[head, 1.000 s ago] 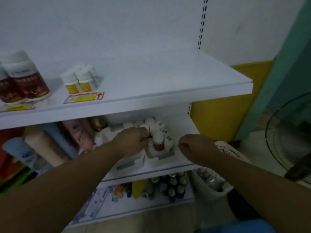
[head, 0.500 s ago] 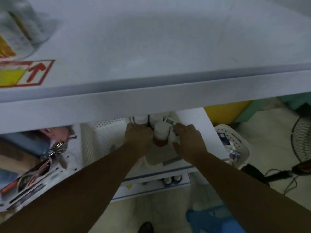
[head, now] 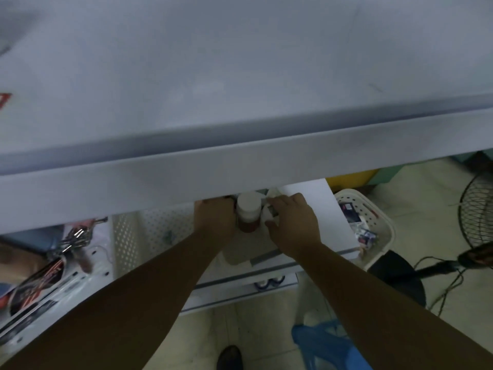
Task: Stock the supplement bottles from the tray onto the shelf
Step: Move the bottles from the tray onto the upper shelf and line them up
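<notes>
The wide white upper shelf [head: 240,102] fills the top of the view, and its front lip hides part of the level below. Beneath it, a white perforated tray [head: 149,222] holds several supplement bottles. A white-capped bottle with a dark red label [head: 248,212] stands upright between my hands. My left hand [head: 213,222] rests against its left side, fingertips hidden under the shelf lip. My right hand [head: 292,227] curls thumb and fingers around a small white bottle [head: 270,212] just right of it.
A white slotted basket [head: 378,222] with small packets stands on the floor to the right. A fan [head: 477,209] and its cable lie beyond it. A blue plastic bag [head: 325,343] is by my feet. Packaged goods [head: 40,268] crowd the lower shelf at left.
My head has moved closer and tipped down, so the upper shelf now covers more of the tray. Both hands have closed in around the bottles, the right one onto a small bottle.
</notes>
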Action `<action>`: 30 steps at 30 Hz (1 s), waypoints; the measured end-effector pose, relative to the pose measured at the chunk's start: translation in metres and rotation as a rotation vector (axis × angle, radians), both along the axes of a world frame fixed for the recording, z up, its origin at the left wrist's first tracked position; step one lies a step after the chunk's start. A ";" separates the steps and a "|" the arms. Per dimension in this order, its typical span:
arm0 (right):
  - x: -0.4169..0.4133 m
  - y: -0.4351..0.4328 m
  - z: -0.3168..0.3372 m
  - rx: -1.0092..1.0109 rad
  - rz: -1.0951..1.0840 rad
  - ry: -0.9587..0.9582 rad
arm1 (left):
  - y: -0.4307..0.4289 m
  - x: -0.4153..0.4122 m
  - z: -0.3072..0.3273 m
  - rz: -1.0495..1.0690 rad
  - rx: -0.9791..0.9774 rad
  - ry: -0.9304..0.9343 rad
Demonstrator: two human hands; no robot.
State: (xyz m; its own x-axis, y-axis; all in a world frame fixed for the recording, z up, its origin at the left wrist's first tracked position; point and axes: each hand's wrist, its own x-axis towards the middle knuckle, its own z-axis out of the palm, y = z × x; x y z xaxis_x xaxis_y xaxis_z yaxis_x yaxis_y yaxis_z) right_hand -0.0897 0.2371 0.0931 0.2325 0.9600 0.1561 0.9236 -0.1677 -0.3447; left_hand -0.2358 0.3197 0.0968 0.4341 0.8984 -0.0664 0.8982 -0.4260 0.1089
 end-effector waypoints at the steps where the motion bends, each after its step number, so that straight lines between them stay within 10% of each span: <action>1: 0.001 0.000 0.001 -0.002 0.005 0.025 | -0.001 -0.002 0.003 -0.022 0.017 -0.048; 7: 0.000 -0.021 0.028 0.133 -0.155 0.424 | -0.024 -0.029 0.051 0.075 -0.283 -0.937; 14: -0.038 -0.073 0.111 0.295 -0.082 0.907 | -0.099 -0.052 0.123 0.408 -0.911 -1.506; 30: -0.072 -0.149 0.284 0.361 0.425 0.897 | -0.212 -0.128 0.300 0.044 -0.575 -1.329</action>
